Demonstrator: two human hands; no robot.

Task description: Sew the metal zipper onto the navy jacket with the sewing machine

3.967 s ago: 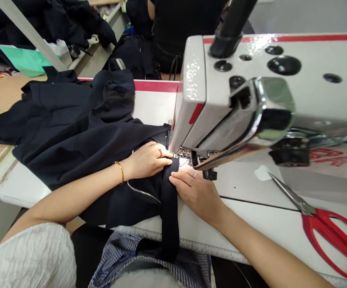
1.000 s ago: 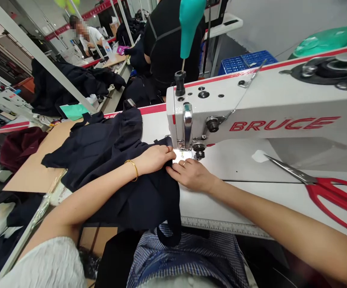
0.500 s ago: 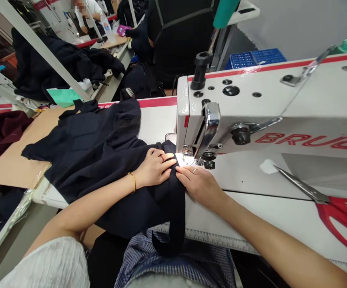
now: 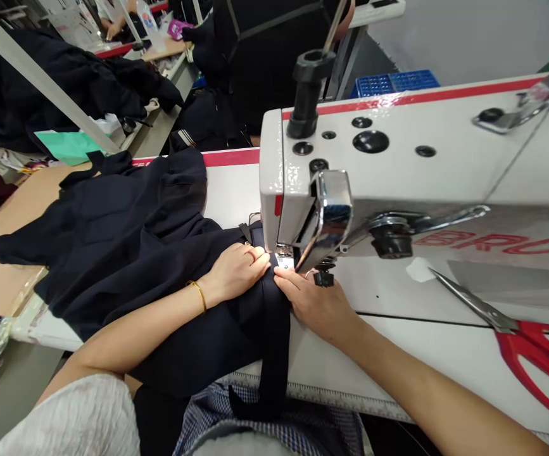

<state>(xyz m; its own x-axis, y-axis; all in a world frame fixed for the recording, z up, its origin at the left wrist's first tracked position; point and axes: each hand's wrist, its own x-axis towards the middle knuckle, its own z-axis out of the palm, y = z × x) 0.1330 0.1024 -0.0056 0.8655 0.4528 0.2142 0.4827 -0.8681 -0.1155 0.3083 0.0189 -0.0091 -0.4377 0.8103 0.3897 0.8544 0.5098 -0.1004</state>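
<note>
A dark navy garment (image 4: 126, 234) lies across the sewing machine's bed, and a long navy band (image 4: 274, 335) runs down its right edge over the table's front. My left hand (image 4: 237, 272), with a gold bracelet at the wrist, presses on the cloth, its fingers bent and gathered at the band. My right hand (image 4: 319, 304) pinches the band's right edge between thumb and fingers, partly hidden by the machine's parts. Both sets of fingertips are close together, just in front of the lit presser foot (image 4: 284, 256) of the white sewing machine (image 4: 397, 158).
Red-handled scissors (image 4: 506, 326) lie on the right, their tips by a small white scrap (image 4: 420, 269). A measuring tape strip (image 4: 335, 392) runs along the table's front edge. Brown board (image 4: 22, 209) lies under the garment's left side. Behind stand a dark chair and a blue crate (image 4: 395, 83).
My view has moved nearer the machine, which looks larger. The left fingers have curled in from a straighter reach. Both hands stay on the cloth by the presser foot.
</note>
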